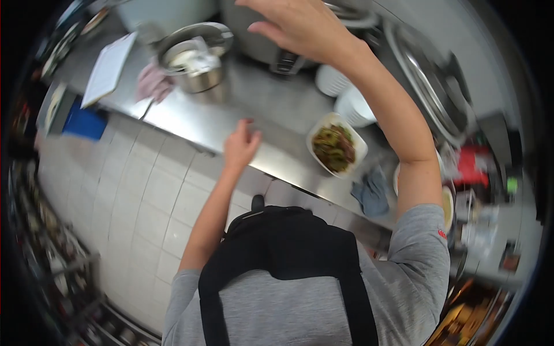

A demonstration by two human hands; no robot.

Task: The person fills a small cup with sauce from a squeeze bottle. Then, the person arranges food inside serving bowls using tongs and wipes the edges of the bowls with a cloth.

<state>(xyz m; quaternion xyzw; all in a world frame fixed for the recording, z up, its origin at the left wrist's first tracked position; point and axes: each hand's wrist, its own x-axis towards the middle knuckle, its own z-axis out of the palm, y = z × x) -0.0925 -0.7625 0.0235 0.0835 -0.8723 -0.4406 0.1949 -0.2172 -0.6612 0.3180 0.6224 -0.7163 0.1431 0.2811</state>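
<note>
My left hand [240, 145] hovers over the front edge of the steel counter [254, 98], fingers loosely curled and holding nothing. My right hand [300, 26] is stretched far forward above the back of the counter, fingers spread, with nothing in it, close to a large steel appliance [277, 55]. A white dish of green cooked vegetables [336, 147] sits on the counter between my arms, nearer the right forearm. A metal pot [193, 57] with white contents stands to the left.
A pink cloth [153, 83] lies beside the pot, and a white board [108, 69] further left. White bowls [346, 95] stand behind the dish. A blue-grey cloth [371, 193] hangs at the counter edge. A large wok [427, 81] sits at right. The floor [144, 196] is tiled.
</note>
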